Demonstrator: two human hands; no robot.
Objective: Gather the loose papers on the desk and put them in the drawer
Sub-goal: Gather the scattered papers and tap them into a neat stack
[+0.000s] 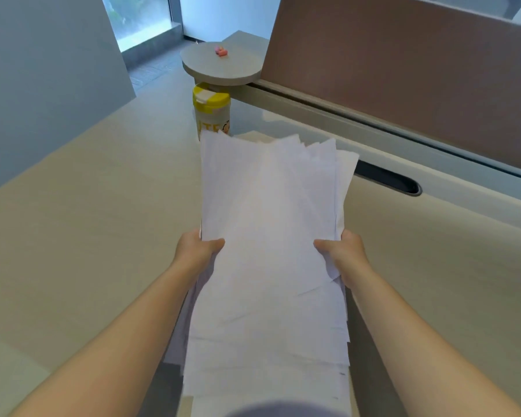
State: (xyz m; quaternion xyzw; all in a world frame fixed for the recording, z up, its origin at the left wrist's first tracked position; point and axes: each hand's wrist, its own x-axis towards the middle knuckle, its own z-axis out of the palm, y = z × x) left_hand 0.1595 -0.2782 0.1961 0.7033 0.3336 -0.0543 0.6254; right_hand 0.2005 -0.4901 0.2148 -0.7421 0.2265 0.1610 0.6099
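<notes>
Paper stack [268, 236]: white sheets, many, edges uneven & fanned at far end and near end; not squared.
Weight/feel: judged light-to-moderate as a bundle; each sheet thin, floppy, slick vs its neighbours, so single sheets could slide out if grip loosens or stack tilts.
Stiffness: soft; far end seems unsupported, likely droops w/o a slight lengthwise curl or a hand under it.
Fragility: creases & tears easily, esp. at the stray corners by the right thumb.
Best hold: both long edges, about mid-length, thumbs on top, fingers under — approx as now. Tapping short edge on desk [88, 221] to square it would help before stowing.
Left hand [197, 251]: closed on stack's left edge, thumb across top sheet; fingers hidden under paper.
Right hand [343, 254]: closed on right edge, thumb on top, a few loose corners bunched beneath it; fingers out of sight.
Stack vs hands: between both hands, runs away from the person toward the yellow-lidded wipes canister [211, 112], near end reaches back past the wrists.
Stack vs desk: appears lifted off surface; can't confirm.
Drawer: not in view.
</notes>
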